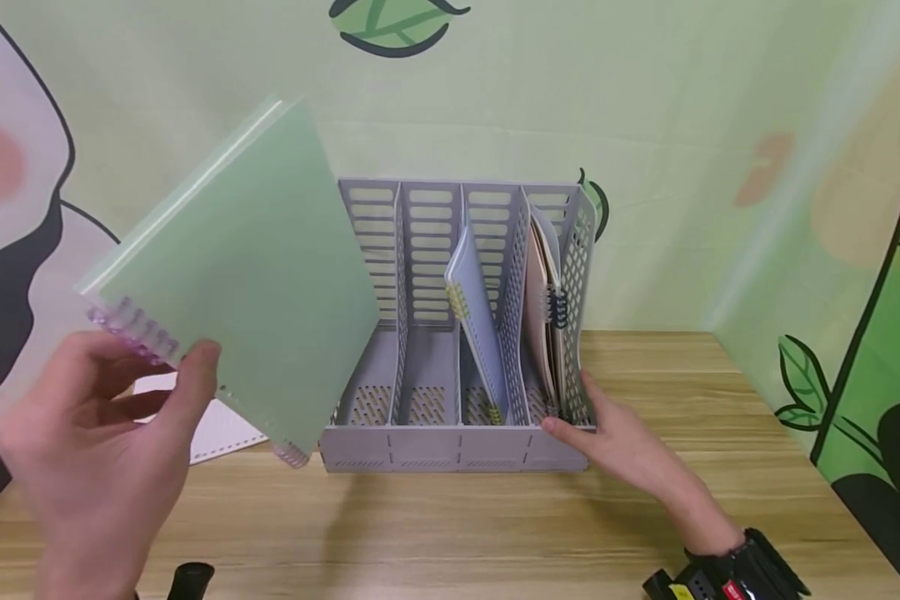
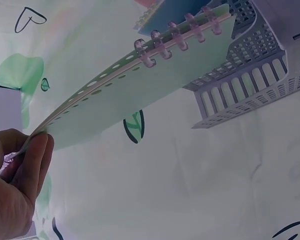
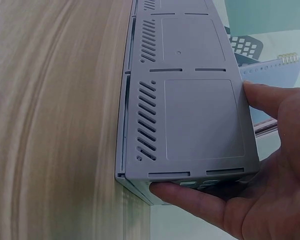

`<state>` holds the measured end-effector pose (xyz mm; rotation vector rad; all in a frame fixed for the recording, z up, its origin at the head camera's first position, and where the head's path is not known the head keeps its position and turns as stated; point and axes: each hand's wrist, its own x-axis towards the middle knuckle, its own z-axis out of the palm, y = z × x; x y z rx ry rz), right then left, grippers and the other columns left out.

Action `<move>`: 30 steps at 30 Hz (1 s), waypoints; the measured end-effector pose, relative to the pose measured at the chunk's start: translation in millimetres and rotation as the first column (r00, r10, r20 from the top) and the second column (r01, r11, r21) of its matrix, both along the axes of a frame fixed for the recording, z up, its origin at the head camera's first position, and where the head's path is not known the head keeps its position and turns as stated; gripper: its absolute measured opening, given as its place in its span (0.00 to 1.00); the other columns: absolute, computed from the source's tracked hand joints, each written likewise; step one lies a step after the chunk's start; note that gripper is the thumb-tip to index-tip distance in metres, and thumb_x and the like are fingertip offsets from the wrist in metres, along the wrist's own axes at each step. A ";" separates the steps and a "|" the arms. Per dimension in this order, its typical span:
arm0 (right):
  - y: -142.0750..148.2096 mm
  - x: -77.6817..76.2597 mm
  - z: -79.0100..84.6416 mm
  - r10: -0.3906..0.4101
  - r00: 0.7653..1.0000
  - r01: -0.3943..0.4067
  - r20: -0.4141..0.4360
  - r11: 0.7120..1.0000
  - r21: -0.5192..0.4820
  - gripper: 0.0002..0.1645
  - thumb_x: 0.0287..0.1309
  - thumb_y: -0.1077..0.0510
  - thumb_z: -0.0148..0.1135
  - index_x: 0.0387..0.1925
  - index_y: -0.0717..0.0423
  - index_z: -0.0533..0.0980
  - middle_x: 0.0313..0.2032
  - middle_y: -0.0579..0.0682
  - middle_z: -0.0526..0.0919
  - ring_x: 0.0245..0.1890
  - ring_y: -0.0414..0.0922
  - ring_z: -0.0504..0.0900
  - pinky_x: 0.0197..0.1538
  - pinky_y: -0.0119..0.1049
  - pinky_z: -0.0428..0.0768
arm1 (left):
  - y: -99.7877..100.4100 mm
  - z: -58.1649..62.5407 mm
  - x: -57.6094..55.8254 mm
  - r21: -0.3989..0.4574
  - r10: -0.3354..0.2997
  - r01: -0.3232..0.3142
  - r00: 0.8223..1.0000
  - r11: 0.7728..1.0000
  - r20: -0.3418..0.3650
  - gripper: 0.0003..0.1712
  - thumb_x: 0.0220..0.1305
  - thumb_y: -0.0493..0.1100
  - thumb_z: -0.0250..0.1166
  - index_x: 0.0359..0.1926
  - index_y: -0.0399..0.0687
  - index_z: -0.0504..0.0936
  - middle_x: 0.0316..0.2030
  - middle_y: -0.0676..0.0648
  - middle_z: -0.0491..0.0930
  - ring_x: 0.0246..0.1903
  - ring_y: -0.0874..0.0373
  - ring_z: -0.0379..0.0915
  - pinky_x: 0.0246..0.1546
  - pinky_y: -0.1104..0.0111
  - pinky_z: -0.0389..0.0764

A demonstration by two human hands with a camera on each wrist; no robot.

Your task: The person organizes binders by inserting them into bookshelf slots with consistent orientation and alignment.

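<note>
My left hand (image 1: 108, 454) pinches a green loose-leaf notebook (image 1: 247, 275) by its bound edge, between thumb and fingers. The notebook is lifted and tilted to the left of a grey-purple file organizer (image 1: 453, 450). In the left wrist view its clear purple rings (image 2: 177, 36) and a row of punched holes show along the edge. My right hand (image 1: 630, 433) grips the organizer's front right corner. The right wrist view shows the thumb on the front panel's upper edge and a finger along the side wall; the other fingers are partly hidden.
A blue notebook (image 1: 476, 317) leans in the organizer's third compartment from the left. Pinkish and pale notebooks (image 1: 542, 308) stand in the rightmost one. White paper (image 1: 225, 433) with a holed edge lies on the wooden table (image 1: 435, 533), partly behind my left hand. A printed cloth backdrop (image 1: 645, 100) rises behind.
</note>
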<state>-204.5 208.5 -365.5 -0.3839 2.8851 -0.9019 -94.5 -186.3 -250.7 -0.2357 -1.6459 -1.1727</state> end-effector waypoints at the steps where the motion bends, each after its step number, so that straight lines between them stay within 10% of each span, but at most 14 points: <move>1: 0.0 -0.1 0.0 0.001 1.000 -0.001 0.000 1.000 -0.001 0.65 0.62 0.27 0.53 0.76 0.67 0.38 0.69 0.69 0.52 0.64 0.67 0.62 0.64 0.53 0.60 | 1.3 -0.5 -0.2 0.002 -0.008 0.008 1.000 1.000 -0.004 0.14 0.46 0.25 0.72 0.34 0.21 0.79 0.29 0.37 0.82 0.31 0.65 0.83 0.30 0.76 0.80; 14: -0.2 -0.6 1.0 0.004 1.000 -0.004 -0.003 1.000 -0.007 0.65 0.61 0.26 0.53 0.76 0.67 0.37 0.68 0.70 0.53 0.63 0.68 0.64 0.63 0.53 0.61 | 15.8 -4.4 -8.3 -0.011 -0.110 0.109 0.991 0.994 -0.070 0.14 0.46 0.25 0.72 0.32 0.19 0.77 0.28 0.40 0.82 0.30 0.64 0.82 0.29 0.77 0.79; 30: 1.4 0.2 -0.1 0.000 1.000 0.000 -0.014 1.000 -0.002 0.65 0.62 0.27 0.54 0.76 0.68 0.38 0.68 0.70 0.55 0.63 0.68 0.65 0.63 0.53 0.62 | 23.7 -3.2 -19.9 -0.063 -0.061 0.059 0.997 0.996 -0.037 0.16 0.49 0.26 0.72 0.38 0.22 0.79 0.34 0.39 0.82 0.34 0.65 0.83 0.30 0.75 0.80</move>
